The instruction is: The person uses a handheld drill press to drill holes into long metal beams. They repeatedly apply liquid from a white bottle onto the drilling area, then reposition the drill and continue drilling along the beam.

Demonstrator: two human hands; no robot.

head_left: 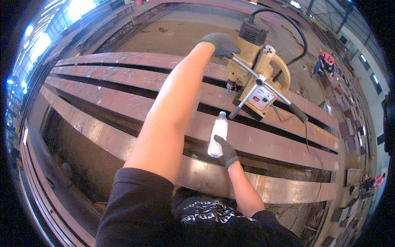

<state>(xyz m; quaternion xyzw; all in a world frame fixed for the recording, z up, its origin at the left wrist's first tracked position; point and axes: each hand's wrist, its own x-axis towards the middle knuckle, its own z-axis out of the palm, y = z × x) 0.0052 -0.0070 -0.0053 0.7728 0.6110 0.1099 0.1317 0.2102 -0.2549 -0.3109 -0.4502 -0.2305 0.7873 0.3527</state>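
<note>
A tan magnetic drill press [249, 59] with a dark motor top stands on one of the steel beams, its chuck [229, 87] pointing down at the metal. My left hand [222, 44], in a grey glove with a green cuff, reaches far forward. It is closed at the end of one arm of the drill's feed handle [245, 66], though its fingers are partly hidden. Nearer to me, my right hand [226, 152], also gloved, grips the lower part of a plastic bottle [219, 133] with white contents. The bottle is nearly upright in front of the drill.
Several long brownish steel beams [164, 111] lie side by side with dark gaps between them. A thick black cable [304, 35] loops behind the drill, and a thin cord [314, 154] trails across the beams. At the far right a person [326, 61] in red and blue crouches by metal pieces.
</note>
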